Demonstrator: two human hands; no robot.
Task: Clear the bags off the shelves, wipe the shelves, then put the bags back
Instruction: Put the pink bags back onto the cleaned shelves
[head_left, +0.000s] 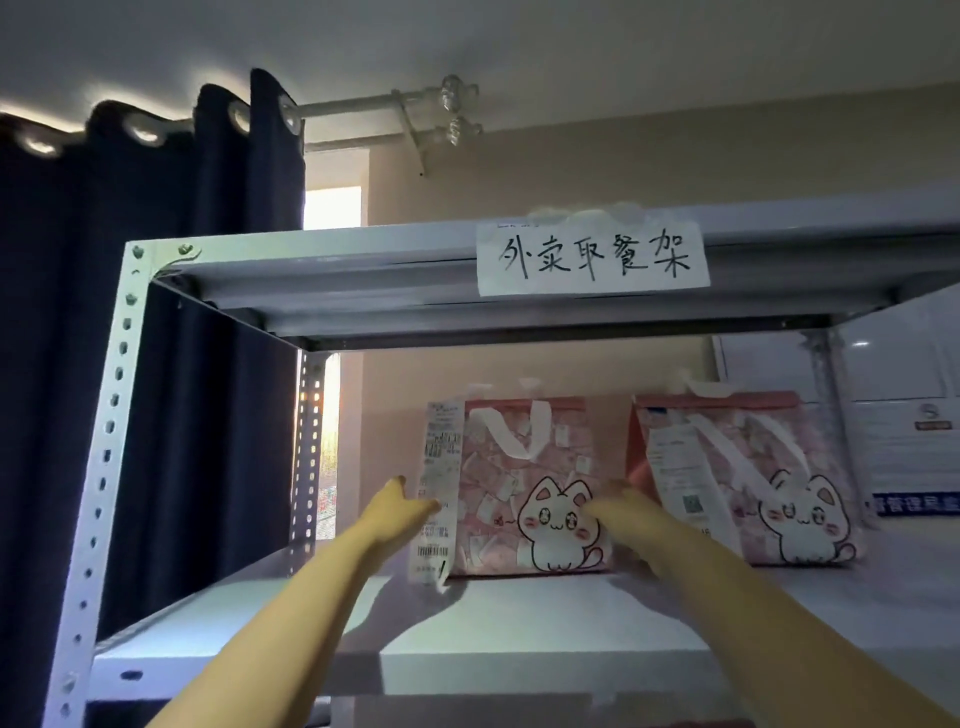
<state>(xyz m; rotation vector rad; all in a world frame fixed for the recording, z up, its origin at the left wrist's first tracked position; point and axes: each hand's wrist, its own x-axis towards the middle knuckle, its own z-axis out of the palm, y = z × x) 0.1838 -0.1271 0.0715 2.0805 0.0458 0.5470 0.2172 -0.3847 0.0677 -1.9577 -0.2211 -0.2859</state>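
Two pink bags with a white cartoon cat stand side by side at the back of the middle shelf (519, 618). The left bag (524, 483) carries a long white receipt (439, 488) on its left edge. My left hand (402, 506) reaches to that edge, fingers stretched onto the receipt and thumb raised. My right hand (621, 506), blurred, is at the same bag's right edge in the gap between the bags, with its fingers round that edge. The right bag (753, 478) stands untouched, with its own receipt on the front.
The top shelf (363, 270) hangs low over the bags and bears a handwritten paper sign (592, 257). A perforated white upright (111, 415) stands at the left, with a dark curtain (78, 364) behind it. White posters (914, 431) cover the wall at the right.
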